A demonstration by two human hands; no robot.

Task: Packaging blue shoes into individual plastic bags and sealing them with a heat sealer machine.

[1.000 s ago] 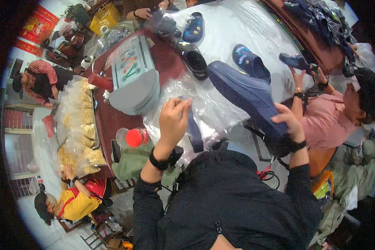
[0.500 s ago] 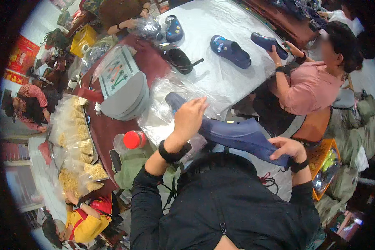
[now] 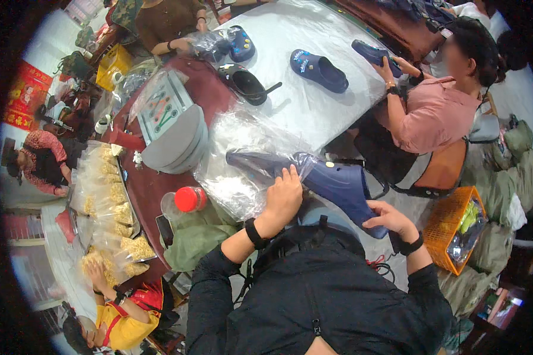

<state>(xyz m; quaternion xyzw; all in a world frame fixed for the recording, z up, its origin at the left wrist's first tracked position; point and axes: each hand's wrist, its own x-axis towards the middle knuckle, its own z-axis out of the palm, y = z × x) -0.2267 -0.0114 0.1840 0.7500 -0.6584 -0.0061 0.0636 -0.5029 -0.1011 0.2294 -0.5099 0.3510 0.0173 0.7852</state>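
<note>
In front of me a pair of navy clogs [image 3: 337, 184] lies end to end, slanting from the table toward my right side. Their left part [image 3: 251, 161] is inside a clear plastic bag [image 3: 231, 186]; the right part is outside it. My left hand [image 3: 284, 196] is closed at the bag's mouth, fingertips against film and clog; its thumb is hidden. Wrapped round the uncovered right end of the clogs is my right hand [image 3: 394, 222], with the thumb on top.
On the white-covered table [image 3: 272, 44] stand a navy clog [image 3: 318, 71] and a black clog [image 3: 244, 83]. A grey stand [image 3: 177, 139] and a red-lidded jar [image 3: 187, 199] are to my left. Co-workers sit around; one at right holds a clog [image 3: 375, 54]. An orange crate [image 3: 435, 245] stands at right.
The clogs' left end has dropped lower and now lies inside the bag. My left hand has moved down and right along them; my right hand has shifted slightly left.
</note>
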